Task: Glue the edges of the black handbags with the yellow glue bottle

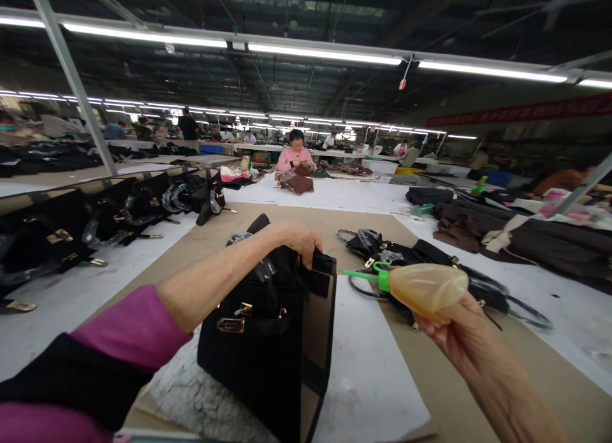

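A black handbag [253, 360] with gold-coloured metal fittings stands in front of me, its side open to a tan lining. At its upper edge, my left hand [302, 242] has its fingers closed on a black flap [324, 263] of the bag. My right hand [447, 315] is wrapped round a translucent squeeze bottle [428, 287] holding amber liquid. The bottle lies sideways, and its thin green nozzle [358, 275] points left with the tip close to the end of the flap. Whether the tip touches the flap I cannot tell.
Several black handbags [129, 204] line the left side of the table. More black bags [396, 252] lie just beyond the bottle, with dark folded fabric [516, 229] at the right. Across the table a person in pink [294, 157] handles brown pieces. A metal post [71, 79] rises at left.
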A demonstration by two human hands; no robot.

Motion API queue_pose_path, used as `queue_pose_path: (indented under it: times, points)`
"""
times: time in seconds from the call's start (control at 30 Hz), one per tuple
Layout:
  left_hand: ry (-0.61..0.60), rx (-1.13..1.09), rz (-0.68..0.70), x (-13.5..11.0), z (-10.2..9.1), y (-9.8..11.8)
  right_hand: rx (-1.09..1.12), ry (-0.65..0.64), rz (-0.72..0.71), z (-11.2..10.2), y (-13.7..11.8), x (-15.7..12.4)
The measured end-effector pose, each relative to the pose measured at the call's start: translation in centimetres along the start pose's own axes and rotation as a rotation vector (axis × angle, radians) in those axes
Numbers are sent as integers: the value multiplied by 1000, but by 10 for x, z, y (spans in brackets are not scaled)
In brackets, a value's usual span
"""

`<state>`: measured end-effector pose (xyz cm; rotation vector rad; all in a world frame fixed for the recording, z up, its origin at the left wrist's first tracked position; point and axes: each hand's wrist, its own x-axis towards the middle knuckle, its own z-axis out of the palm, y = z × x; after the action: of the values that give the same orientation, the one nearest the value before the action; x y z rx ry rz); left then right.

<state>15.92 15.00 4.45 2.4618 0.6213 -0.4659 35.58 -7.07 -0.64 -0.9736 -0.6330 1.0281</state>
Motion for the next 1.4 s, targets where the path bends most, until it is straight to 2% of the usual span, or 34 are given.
queue_pose_path:
  times: [0.2, 0.47, 0.77, 0.97, 1.07, 1.23, 1.4]
  points:
    - [-80, 10, -65, 4, 2, -1, -74, -100, -42, -2, 0, 14]
    - [-139, -72, -64, 10, 7, -8, -136, -140, -17, -1, 9, 22]
    - [-119, 1, -64, 9, 9, 0, -177, -189, -14, -7, 10, 30]
    - [-90, 38, -34, 10, 12, 0, -185, -242, 54, -13, 17, 22]
    - [-84, 64, -48, 11, 13, 2, -182, -228, 78, -16, 19, 18]
    - [-81, 77, -42, 15, 15, 1, -177, -123, -3, -14, 17, 22]
    - [-67, 131, -33, 13, 16, 5, -213, -112, 10, -19, 21, 19]
